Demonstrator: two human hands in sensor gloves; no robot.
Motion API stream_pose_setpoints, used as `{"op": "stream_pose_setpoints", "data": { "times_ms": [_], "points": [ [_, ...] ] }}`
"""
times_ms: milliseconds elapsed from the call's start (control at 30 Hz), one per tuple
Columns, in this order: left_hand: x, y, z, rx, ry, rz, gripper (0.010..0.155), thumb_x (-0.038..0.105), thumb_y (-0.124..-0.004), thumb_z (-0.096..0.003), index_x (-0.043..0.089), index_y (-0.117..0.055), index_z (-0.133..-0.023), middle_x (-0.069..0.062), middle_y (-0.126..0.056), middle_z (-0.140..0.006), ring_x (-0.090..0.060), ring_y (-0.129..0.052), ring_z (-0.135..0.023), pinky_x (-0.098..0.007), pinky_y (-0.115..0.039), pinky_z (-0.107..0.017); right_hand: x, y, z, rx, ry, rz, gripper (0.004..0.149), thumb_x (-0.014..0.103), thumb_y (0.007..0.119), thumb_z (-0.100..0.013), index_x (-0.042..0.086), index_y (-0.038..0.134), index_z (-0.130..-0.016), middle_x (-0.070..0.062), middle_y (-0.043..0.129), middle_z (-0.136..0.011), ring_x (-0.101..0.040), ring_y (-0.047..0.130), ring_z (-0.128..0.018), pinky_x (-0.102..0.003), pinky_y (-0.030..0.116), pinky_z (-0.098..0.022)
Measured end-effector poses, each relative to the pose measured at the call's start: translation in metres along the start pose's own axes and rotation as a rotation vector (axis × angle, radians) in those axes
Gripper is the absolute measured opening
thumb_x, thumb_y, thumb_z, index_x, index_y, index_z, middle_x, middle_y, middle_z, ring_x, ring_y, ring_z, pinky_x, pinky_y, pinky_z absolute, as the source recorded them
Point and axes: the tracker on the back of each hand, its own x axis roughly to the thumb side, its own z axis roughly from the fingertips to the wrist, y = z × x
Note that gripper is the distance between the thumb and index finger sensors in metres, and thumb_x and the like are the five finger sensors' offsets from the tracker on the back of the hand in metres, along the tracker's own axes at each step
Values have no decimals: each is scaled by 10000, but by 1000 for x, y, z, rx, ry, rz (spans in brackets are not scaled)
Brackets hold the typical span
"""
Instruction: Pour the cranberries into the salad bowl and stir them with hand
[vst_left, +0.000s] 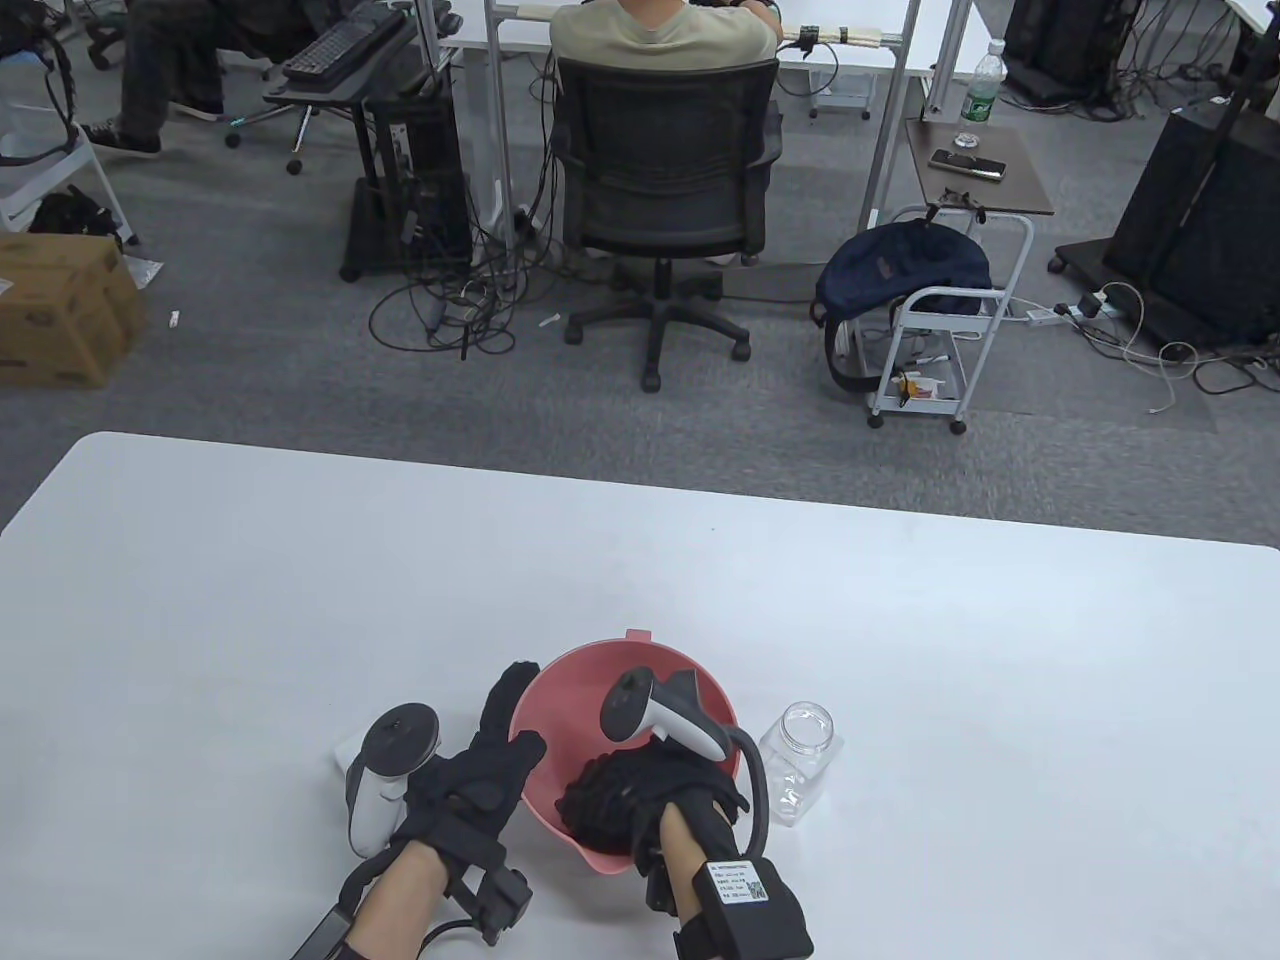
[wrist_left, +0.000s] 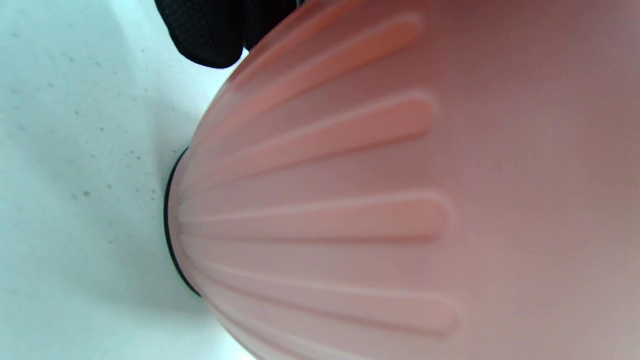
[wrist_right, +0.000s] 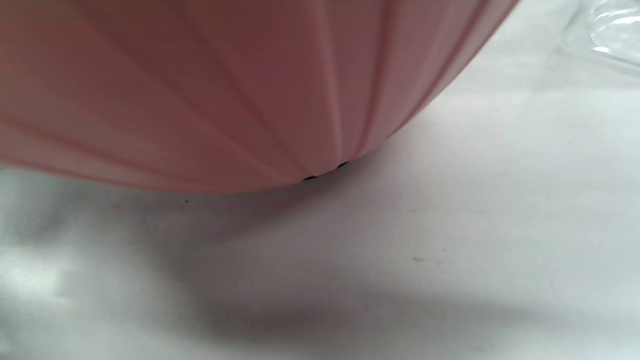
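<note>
Salad bowl (vst_left: 640, 668): pink plastic, ribbed on the outside wall, dark ring under its base; it stands on the white worktop (vst_left: 900, 640) near the front edge, slightly left of centre. Contents hidden by the glove; no cranberries can be made out in any view.

Right hand (vst_left: 640, 795) is down inside the bowl, fingers bunched low against the inner wall. Whether they are curled round anything or simply spread in the contents cannot be told. Left hand (vst_left: 490, 765) lies against the bowl's left outer wall, fingers straight along the rim, steadying rather than clutching; the left wrist view shows a black fingertip (wrist_left: 210, 35) at the ribbed side.

Clear jar (vst_left: 797, 755) stands upright just right of the bowl, lid off, and looks empty.

Judgement: pouring appears done, given the empty jar set aside. Stirring by hand looks to be in progress. Remaining: finish mixing, withdraw the right hand. How well mixed cannot be judged.

A white item sits partly under the left tracker; unidentifiable.
</note>
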Motion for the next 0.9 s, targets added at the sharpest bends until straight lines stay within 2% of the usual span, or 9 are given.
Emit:
{"op": "stream_pose_setpoints", "data": {
  "times_ms": [100,267,533,700,900],
  "points": [
    [0,-1,0,0,2,12,674,510,-585,-606,561,-134,-1104,-47,-348,-1262,-416,-493,-1112,-534,-604,-776,0,-1,1,2,-17,-11,544,768,755,-426,595,749,-941,318,936,-996,-33,952,-895,-310,891,-632],
    [0,0,0,-1,2,11,674,511,-583,-607,560,-131,-1105,-48,-344,-1263,-418,-490,-1113,-533,-604,-776,1,-2,2,-5,-44,-33,655,767,787,-392,672,570,-1002,406,879,-1042,36,853,-1034,-362,833,-726],
    [0,0,-1,2,2,11,674,509,-581,-607,557,-131,-1107,-48,-344,-1262,-419,-490,-1113,-534,-603,-777,1,-2,2,-6,-59,-43,708,779,793,-373,718,480,-1005,475,738,-1123,23,665,-1155,-410,762,-784],
    [0,0,-1,2,-1,6,674,509,-581,-607,554,-132,-1108,-51,-344,-1262,-420,-490,-1112,-535,-603,-776,1,-2,2,-4,-55,-43,711,781,786,-380,727,452,-1006,464,603,-1172,-2,548,-1174,-429,726,-804],
    [0,0,-1,2,1,7,675,508,-582,-607,555,-133,-1109,-47,-347,-1263,-420,-490,-1114,-534,-603,-776,1,-2,3,3,-37,-34,701,793,764,-400,726,433,-1015,387,452,-1216,-54,435,-1179,-441,685,-815]
  ]
}}
